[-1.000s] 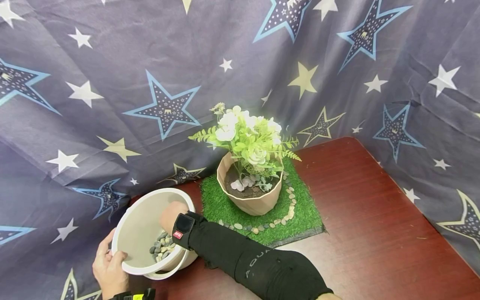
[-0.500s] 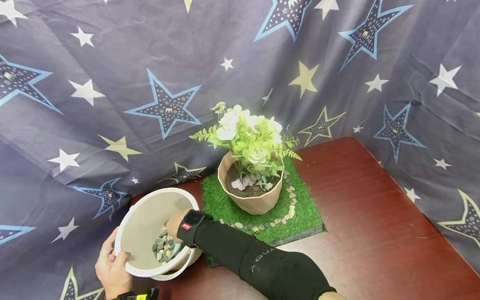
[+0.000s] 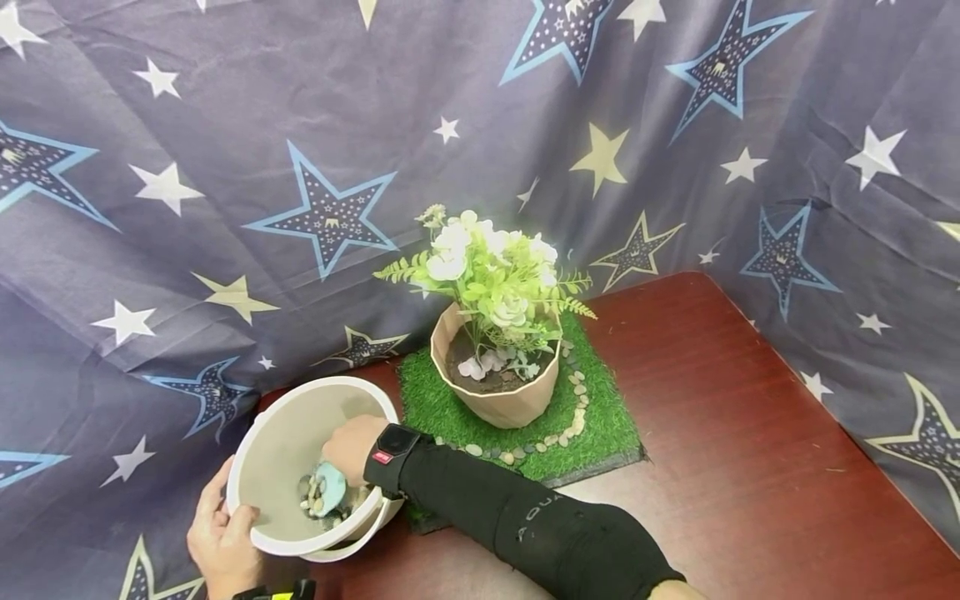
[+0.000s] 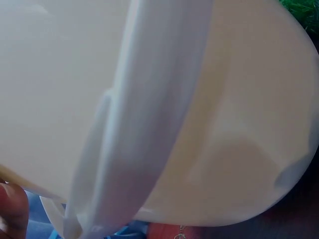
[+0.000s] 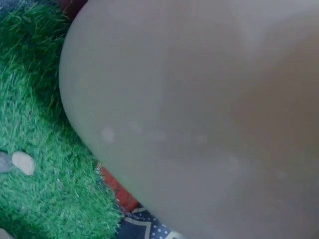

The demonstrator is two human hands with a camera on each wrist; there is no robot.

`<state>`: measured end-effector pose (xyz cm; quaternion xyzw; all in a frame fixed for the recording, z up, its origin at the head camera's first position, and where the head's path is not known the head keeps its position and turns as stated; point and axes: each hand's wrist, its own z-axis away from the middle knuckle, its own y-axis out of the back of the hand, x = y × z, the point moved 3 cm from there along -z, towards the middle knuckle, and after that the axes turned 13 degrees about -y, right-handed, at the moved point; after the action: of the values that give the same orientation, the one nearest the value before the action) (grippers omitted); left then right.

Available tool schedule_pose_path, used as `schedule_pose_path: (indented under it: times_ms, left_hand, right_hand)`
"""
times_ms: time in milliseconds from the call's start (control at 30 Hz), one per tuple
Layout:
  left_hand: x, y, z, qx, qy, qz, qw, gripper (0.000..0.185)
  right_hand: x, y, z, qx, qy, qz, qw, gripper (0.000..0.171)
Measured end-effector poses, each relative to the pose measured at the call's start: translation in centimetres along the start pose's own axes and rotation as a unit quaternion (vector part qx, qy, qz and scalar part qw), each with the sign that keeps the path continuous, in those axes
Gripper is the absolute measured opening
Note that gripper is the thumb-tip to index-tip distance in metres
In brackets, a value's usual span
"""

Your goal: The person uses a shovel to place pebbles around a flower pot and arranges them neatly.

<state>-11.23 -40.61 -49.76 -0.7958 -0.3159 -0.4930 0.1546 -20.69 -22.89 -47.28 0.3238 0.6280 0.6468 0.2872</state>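
A cream bucket (image 3: 277, 446) leans toward me at the lower left of the head view, with grey and tan pebbles (image 3: 311, 500) at its bottom. My left hand (image 3: 225, 533) grips its left rim, thumb over the edge; a finger also shows in the left wrist view beside the bucket wall (image 4: 239, 99). Down inside the bucket, my right hand (image 3: 354, 447) holds a light-blue rounded scoop-like piece (image 3: 331, 490) over the pebbles. Its fingertips are mostly hidden. The right wrist view is filled by the bucket's outer wall (image 5: 164, 109).
A faceted beige pot (image 3: 510, 407) with white flowers and ferns (image 3: 495, 275) stands on a square of artificial grass (image 3: 607, 417). A curved row of pebbles (image 3: 551, 440) borders the pot. The reddish-brown table (image 3: 750, 433) meets star-print cloth (image 3: 450, 83) behind.
My right hand has drawn back toward the bucket's near right side. The light-blue piece, hidden at first, has come into sight over the pebbles. The left hand keeps its hold.
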Motion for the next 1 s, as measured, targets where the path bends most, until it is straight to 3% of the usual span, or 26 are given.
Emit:
schedule_pose_path:
  times_ms: [133, 367, 667, 1000]
  left_hand:
    - [0.0, 0.0, 0.2, -0.010, 0.009, -0.001, 0.9999, 0.072]
    - [0.2, 0.3, -0.1, -0.016, 0.023, -0.008, 0.9996, 0.072]
    - [-0.8, 1.0, -0.5, -0.015, 0.030, -0.036, 0.9988, 0.070]
    - [-0.6, 1.0, -0.7, -0.013, 0.036, -0.054, 0.9978, 0.070]
  right_hand:
    - [0.5, 0.0, -0.7, -0.034, 0.017, -0.025, 0.999, 0.009]
    - [1.1, 1.2, 0.1, 0.000, 0.037, -0.022, 0.999, 0.011]
    - [2.5, 4.0, 0.4, 0.016, 0.043, -0.144, 0.988, 0.013]
    - [3.8, 5.6, 1.5, 0.046, 0.031, -0.164, 0.985, 0.011]
